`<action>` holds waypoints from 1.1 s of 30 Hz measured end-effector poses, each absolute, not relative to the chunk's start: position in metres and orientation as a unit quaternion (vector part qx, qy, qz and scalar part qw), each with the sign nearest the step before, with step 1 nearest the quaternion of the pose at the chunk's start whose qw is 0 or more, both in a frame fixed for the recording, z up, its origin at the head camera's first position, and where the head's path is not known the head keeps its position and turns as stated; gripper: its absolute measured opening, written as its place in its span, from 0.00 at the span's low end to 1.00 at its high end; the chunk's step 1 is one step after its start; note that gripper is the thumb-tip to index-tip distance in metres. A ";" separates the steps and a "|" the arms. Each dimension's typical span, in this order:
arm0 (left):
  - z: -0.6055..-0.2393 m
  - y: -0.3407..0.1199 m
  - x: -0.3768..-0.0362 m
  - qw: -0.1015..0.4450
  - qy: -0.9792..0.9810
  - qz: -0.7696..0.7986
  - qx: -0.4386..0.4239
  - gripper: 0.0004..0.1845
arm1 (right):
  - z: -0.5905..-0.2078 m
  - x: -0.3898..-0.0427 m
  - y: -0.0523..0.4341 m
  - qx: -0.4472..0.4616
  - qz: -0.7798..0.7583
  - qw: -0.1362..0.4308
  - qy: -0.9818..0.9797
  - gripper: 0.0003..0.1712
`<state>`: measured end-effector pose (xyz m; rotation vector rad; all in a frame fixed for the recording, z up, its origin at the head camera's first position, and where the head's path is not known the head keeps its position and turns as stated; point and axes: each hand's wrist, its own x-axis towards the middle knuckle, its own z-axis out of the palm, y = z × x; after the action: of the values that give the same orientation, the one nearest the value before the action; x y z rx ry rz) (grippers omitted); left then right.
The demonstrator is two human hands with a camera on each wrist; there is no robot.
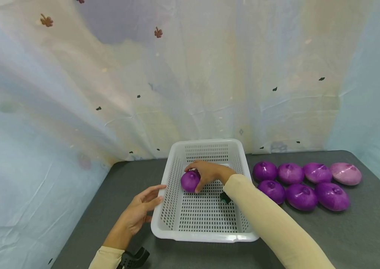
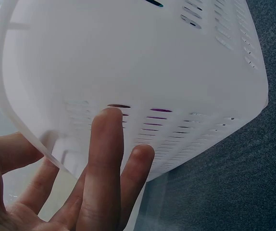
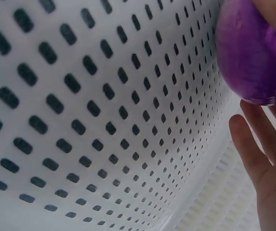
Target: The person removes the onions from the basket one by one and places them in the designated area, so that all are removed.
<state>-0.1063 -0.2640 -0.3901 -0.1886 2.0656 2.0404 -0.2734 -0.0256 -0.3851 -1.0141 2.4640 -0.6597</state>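
The right hand (image 1: 210, 172) is curled over a purple onion (image 1: 190, 181), gripping it from above inside the white basket (image 1: 176, 231), against the basket's left wall. The left hand (image 1: 139, 211) lies with straight fingers (image 2: 106, 159) pressed flat to the outer left wall, apparently bracing the basket on the bench (image 1: 361, 231). Seven further onions (image 1: 302, 183) lie in two rows toward the bench's right edge. Whether the held onion touches the basket floor cannot be determined. A dark object by the right wrist is partly hidden.

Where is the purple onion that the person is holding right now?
In the head view, the purple onion sits inside the white basket, near its left wall, gripped by the right hand.
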 end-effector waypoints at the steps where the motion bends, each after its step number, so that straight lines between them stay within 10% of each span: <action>1: -0.390 -0.264 -0.106 0.116 0.705 0.696 -0.064 0.29 | -0.385 -0.273 -0.026 -0.361 -0.240 0.200 0.879 0.49; 33: -0.389 -0.264 -0.105 0.121 0.705 0.696 -0.061 0.30 | -0.371 -0.272 -0.027 -0.390 -0.298 0.142 0.860 0.51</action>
<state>-0.1050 -0.2638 -0.3892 -0.1791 2.0605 2.0320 -0.2722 -0.0266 -0.3709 -1.1254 2.4820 -0.8589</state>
